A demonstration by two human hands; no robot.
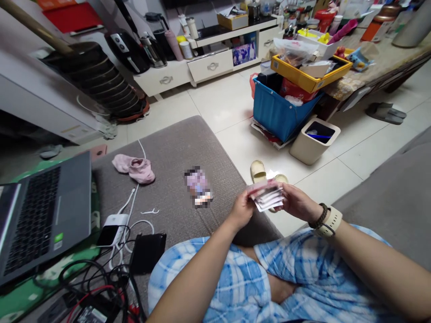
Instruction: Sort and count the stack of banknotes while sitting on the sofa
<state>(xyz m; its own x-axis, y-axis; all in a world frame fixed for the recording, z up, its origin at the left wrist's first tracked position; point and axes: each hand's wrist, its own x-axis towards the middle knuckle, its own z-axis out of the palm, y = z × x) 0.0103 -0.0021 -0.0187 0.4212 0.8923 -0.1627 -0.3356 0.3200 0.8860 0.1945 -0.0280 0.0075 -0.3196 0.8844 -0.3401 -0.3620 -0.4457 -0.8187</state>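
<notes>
A small stack of pink and white cards (267, 197) is held in front of me above my lap; what is printed on them is too blurred to read. My left hand (242, 210) grips the stack's left edge. At the opposite edge, my right hand (298, 202) has its fingers closed on the same stack, some of them hidden behind it. A phone-shaped item with a blurred-out face (198, 186) lies on the grey sofa seat (182, 139), to the left of my hands.
On the seat lie pink socks (134, 167), a black wallet-like item (148, 253), a white charger (112, 229), tangled cables and an open laptop (50, 211). Beyond are yellow slippers (258, 171), a beige bin (311, 146), a blue storage box (283, 110) and a cluttered table (380, 58).
</notes>
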